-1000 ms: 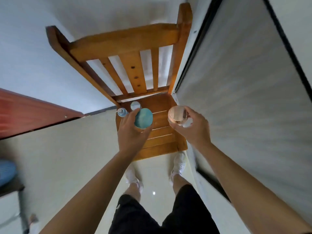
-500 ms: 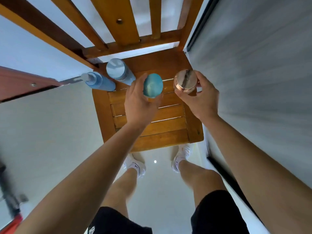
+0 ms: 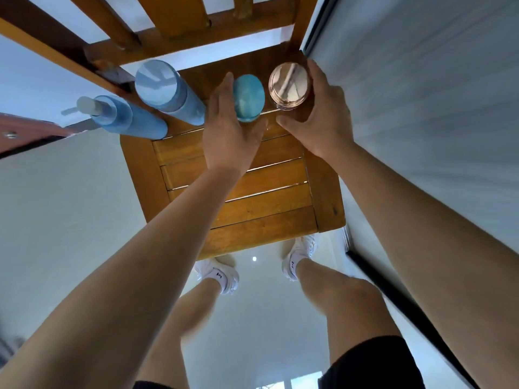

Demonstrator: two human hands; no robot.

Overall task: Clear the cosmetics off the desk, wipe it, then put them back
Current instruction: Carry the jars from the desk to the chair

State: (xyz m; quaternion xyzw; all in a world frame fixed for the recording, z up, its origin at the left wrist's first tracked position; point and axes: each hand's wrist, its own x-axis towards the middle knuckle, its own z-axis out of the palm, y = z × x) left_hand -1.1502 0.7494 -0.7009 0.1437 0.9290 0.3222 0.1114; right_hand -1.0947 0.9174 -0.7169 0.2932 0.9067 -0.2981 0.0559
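Over the back of a wooden chair seat (image 3: pixel 252 203), my left hand (image 3: pixel 229 136) is wrapped around a jar with a teal lid (image 3: pixel 248 96). Right beside it, my right hand (image 3: pixel 320 119) grips a jar with a rose-gold lid (image 3: pixel 289 85). Both jars are low at the seat's rear slats; whether they touch the wood is hidden by my fingers. A tall blue bottle with a flat cap (image 3: pixel 168 94) stands on the seat to the left. Further left stands a blue pump bottle (image 3: pixel 123 116).
The chair's slatted backrest (image 3: pixel 179 21) rises just behind the bottles. A grey wall or panel with a dark edge (image 3: pixel 407 136) runs close along the chair's right side. A reddish door edge (image 3: pixel 25 133) shows at the left. My legs and white shoes stand before the seat.
I have leaned in closer over the chair. Both hands have lowered the two jars toward the rear of the seat, next to the two blue bottles.
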